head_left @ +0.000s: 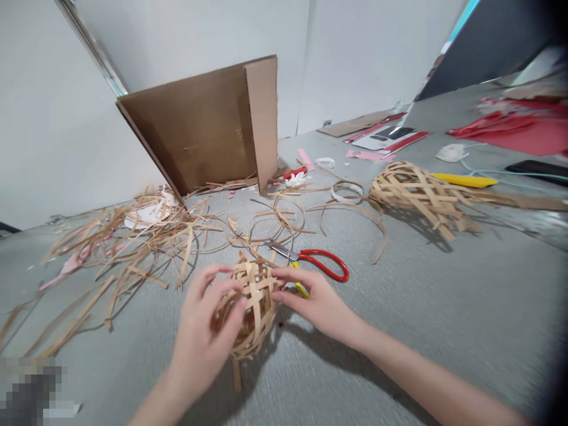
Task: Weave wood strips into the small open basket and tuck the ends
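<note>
Curling, left grip (pixel 206 319) and right grip (pixel 319 305) flank woven basket (pixel 256 290).

The rounded tan basket (pixel 256 291) (openly woven) has one strip (pixel 237 377) protruding.

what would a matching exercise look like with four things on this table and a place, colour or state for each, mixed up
1. nearer woven piece
2. scissors
3. cardboard
4. farther woven piece

A. brown, standing upright
B. to the right of the white ring
C. between the left hand and the right hand
D. red on a handle

Pairs: 1-C, 2-D, 3-A, 4-B
</note>
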A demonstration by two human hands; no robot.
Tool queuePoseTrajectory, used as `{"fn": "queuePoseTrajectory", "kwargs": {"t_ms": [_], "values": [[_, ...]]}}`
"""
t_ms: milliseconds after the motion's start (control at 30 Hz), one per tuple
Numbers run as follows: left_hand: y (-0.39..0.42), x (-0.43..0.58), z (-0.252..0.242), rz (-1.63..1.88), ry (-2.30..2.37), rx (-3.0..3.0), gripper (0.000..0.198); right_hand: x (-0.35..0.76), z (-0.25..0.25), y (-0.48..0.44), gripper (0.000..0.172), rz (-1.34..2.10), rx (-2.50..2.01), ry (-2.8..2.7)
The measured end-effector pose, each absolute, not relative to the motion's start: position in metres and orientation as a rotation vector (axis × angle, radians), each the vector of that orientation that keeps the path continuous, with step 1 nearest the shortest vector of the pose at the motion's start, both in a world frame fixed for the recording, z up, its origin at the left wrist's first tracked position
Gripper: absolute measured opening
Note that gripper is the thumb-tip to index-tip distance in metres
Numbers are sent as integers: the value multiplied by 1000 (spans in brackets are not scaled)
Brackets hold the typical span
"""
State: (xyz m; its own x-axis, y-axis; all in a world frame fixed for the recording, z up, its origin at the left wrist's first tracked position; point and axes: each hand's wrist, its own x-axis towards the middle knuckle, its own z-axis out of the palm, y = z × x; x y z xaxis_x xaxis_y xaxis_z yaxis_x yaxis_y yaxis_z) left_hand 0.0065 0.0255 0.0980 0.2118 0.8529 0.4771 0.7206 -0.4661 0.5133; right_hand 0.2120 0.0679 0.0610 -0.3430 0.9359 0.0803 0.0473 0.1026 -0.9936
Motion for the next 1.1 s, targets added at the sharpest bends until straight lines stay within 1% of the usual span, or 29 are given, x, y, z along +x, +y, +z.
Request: {"fn": "queuePoseTrajectory", "kwargs": {"t_ms": [67, 167, 233, 400, 633, 767, 933, 1100], "values": [[11, 8, 87, 1006, 1546, 2466, 23, 212, 58, 69, 30, 1360, -1014, -1526], [1, 8, 68, 989, 1575, 2639, 47, 211, 56, 70, 30, 1365, -1029, -1498], [3, 6, 59, 992, 1570, 2692, 53, 211, 58, 70, 27, 1373, -1018, -1500], [13, 1, 55, 1004, 1506, 2730, 51, 210, 62, 70, 21, 1362, -1005, -1512], [15, 0, 58, 979, 1441, 2793, 48, 207, 62, 69, 18, 1385, -1000, -1508], [16, 0, 60, 981, 1411, 2838, 49, 208, 63, 70, 11, 1383, -995, -1500], [15, 2, 64, 857, 1378, 2908, 56, 210, 66, 69, 8, 1407, -963, -1494], [15, 4, 74, 666, 1413, 2982, 58, 209, 69, 67, 5, 1408, -950, -1444]]}}
